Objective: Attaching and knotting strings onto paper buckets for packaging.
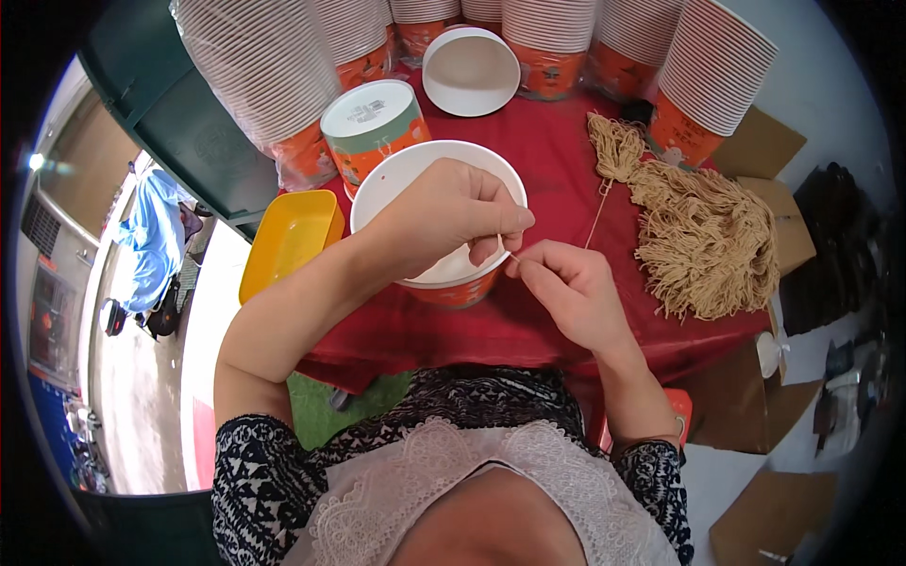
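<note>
A white-lined paper bucket [453, 294] with an orange outside stands upright near the front edge of the table. Over its mouth my left hand [451, 209] is closed, thumb against forefinger, pinching a thin tan string. My right hand [572, 291] is beside the bucket's right rim, closed in a pinch on the same string. A stretch of the string [595, 219] rises behind my right hand to a small tan bundle [614, 146]. To the right lies a large loose heap of tan strings [710, 241]. The inside of the bucket is partly hidden by my left hand.
Tall stacks of nested paper buckets [250, 57] line the back. An upside-down bucket [375, 127] and one on its side [470, 72] stand nearer. A yellow tray [293, 241] sits at left on the red tablecloth [557, 193]. Cardboard boxes [731, 406] are at right.
</note>
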`<act>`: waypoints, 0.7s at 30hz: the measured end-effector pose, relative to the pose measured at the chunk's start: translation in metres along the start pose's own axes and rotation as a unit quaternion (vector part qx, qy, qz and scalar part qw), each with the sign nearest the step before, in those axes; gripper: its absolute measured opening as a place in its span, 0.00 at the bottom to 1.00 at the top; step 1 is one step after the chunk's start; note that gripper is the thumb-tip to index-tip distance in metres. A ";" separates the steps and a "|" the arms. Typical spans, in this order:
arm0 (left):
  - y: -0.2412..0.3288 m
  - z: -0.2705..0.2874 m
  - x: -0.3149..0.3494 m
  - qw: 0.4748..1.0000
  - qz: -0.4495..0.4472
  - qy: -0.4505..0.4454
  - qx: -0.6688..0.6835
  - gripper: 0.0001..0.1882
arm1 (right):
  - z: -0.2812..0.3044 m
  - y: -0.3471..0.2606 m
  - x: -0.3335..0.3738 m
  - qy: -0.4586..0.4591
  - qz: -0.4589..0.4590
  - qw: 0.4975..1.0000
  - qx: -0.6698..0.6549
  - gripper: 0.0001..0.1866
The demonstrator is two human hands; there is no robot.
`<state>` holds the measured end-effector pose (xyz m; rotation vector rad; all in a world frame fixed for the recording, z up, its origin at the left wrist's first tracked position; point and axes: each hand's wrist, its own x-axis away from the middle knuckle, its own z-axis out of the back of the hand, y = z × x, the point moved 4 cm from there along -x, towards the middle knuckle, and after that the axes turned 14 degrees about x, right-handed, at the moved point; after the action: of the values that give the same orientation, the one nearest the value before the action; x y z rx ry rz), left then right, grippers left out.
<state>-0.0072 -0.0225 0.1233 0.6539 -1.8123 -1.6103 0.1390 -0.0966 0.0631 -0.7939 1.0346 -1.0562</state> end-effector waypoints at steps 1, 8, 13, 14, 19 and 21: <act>0.000 0.000 0.001 1.000 0.001 -0.001 0.000 0.08 | 0.005 -0.004 0.003 -0.003 0.003 0.999 0.040 0.06; -0.004 -0.010 0.003 0.999 0.022 -0.047 -0.012 0.07 | 0.027 -0.037 -0.007 0.031 0.043 0.995 0.082 0.06; -0.005 -0.004 -0.001 0.999 0.011 -0.025 0.024 0.07 | 0.020 -0.020 -0.021 -0.004 0.003 1.000 -0.029 0.07; -0.006 -0.003 -0.001 0.999 0.011 -0.026 0.023 0.07 | 0.019 -0.018 -0.023 -0.013 -0.003 0.997 -0.078 0.07; -0.005 0.002 -0.001 0.998 0.014 -0.025 0.059 0.05 | 0.021 -0.023 -0.035 -0.014 0.025 0.998 -0.052 0.06; -0.006 0.002 -0.003 0.998 0.016 -0.034 0.052 0.05 | 0.021 -0.027 -0.038 0.001 0.057 0.998 -0.010 0.06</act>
<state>-0.0068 -0.0203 0.1172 0.6201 -1.9578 -1.5430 0.1448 -0.0677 0.1049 -0.7421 1.0815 -0.9512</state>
